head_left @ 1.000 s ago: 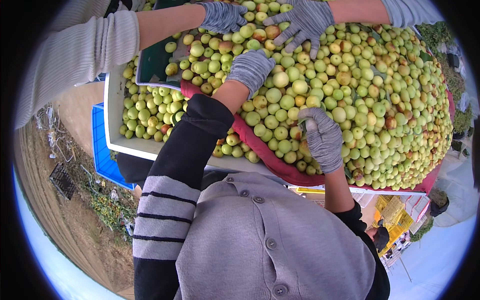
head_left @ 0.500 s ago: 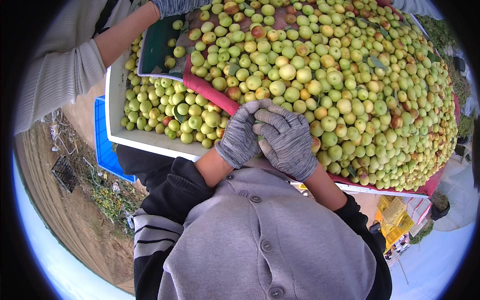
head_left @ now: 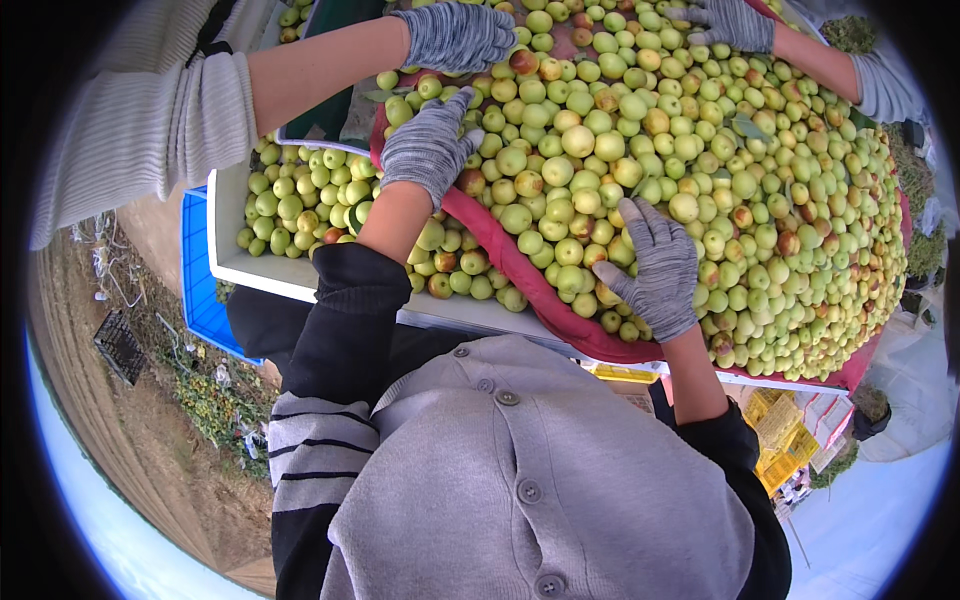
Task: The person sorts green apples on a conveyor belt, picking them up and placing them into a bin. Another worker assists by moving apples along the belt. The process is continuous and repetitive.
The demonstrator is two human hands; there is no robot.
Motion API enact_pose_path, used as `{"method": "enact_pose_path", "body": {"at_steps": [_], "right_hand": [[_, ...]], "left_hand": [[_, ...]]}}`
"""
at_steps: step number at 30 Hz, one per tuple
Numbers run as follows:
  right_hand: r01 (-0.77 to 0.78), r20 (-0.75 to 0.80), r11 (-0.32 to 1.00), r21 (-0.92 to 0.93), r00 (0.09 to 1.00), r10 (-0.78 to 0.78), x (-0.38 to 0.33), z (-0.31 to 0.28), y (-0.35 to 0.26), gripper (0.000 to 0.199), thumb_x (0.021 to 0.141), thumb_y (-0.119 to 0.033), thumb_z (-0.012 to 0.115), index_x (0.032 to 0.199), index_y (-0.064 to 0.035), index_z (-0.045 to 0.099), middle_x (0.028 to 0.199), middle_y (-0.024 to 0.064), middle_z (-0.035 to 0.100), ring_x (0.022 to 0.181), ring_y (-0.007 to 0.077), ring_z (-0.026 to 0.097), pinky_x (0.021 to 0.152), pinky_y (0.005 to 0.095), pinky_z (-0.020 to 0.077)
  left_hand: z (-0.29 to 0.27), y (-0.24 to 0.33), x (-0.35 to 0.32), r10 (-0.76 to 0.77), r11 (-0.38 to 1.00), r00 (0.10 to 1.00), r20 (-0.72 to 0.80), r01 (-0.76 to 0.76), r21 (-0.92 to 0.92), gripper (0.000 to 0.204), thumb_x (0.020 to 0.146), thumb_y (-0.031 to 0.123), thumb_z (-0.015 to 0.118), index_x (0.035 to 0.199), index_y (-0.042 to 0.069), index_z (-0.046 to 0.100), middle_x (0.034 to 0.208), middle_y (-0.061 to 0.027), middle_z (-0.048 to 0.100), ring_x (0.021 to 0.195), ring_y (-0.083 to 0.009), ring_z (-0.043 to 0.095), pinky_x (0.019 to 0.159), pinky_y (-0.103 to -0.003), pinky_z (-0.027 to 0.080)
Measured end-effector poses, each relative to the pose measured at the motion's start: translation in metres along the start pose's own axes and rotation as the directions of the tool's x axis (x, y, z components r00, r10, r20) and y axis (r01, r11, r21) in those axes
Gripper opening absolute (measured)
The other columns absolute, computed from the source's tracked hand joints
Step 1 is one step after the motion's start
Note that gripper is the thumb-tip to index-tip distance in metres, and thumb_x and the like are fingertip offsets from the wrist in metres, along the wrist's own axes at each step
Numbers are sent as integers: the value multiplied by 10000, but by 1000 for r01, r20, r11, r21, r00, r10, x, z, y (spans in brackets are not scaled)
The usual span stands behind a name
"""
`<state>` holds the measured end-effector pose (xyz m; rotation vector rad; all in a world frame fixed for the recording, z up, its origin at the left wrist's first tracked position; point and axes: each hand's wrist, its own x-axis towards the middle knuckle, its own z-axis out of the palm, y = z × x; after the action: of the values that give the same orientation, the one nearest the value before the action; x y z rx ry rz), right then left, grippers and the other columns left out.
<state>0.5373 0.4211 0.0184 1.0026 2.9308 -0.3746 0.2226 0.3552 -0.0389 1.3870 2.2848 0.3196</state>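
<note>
A wide heap of green-yellow jujubes (head_left: 765, 205), some with reddish-brown blotches, spreads across a table edged with rolled red cloth (head_left: 508, 262). My left hand (head_left: 425, 148), in a grey knitted glove, rests at the heap's left edge over the cloth, thumb apart from the fingers. Farther right, my right hand (head_left: 658, 268), gloved alike, lies on the jujubes near the front edge with its fingers spread. I see no fruit held in either hand, though their undersides are hidden. More jujubes fill a white bin (head_left: 232, 225) at the left.
A co-worker's gloved left-side hand (head_left: 455, 38) and right-side hand (head_left: 728, 25) reach over the far part of the heap. A dark green tray (head_left: 328, 115) lies beyond the white bin. Blue crate (head_left: 200, 285) and yellow crates (head_left: 785, 440) stand lower down.
My hands, clasped together before, have parted: the left moved up and left, the right moved right onto the jujubes. The red cloth edge now shows between them. The co-worker's hands reach farther in.
</note>
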Motion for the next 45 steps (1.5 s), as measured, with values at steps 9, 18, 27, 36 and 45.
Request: {"method": "enact_pose_path", "body": {"at_steps": [9,18,27,36,45], "right_hand": [[-16,-44,998,58,999,19,-3,-1,0,621,769,-398,700,1312,-131,560,1286,115,567,1004,309,588,879,420,462],[-77,68,996,53,995,74,-2,-15,-17,855,669,-497,768,1399,-169,467,1399,141,465,1017,338,578,882,438,471],[-188,142,978,89,974,175,79,40,-49,1022,639,-385,852,1480,-267,283,1418,230,381,1179,384,528,910,440,517],[-42,62,945,325,998,23,187,67,-84,744,788,-309,747,1429,-229,379,1419,195,365,1260,359,472,994,444,469],[-189,-65,940,283,974,216,124,-18,62,638,840,-457,673,1396,-213,476,1372,141,504,1240,302,497,1015,462,417]], "left_hand": [[-6,-32,22,-10,941,998,-57,-10,-339,351,895,333,620,1101,49,594,1068,-206,629,1009,-367,611,846,-448,509],[22,-30,63,-1,996,1000,31,-2,89,325,897,217,577,1201,102,585,1186,-216,580,1051,-393,601,889,-466,501],[0,-99,66,-195,974,977,85,183,130,342,816,213,702,1138,119,637,1095,-140,674,1005,-332,636,871,-407,512],[-27,-124,9,-417,414,905,-82,109,-903,115,884,154,696,985,102,676,835,2,666,684,-48,560,536,-196,472],[-45,-29,-172,332,-453,839,431,543,-707,161,838,103,700,846,82,540,995,-148,546,616,-149,554,534,-251,500]]}}
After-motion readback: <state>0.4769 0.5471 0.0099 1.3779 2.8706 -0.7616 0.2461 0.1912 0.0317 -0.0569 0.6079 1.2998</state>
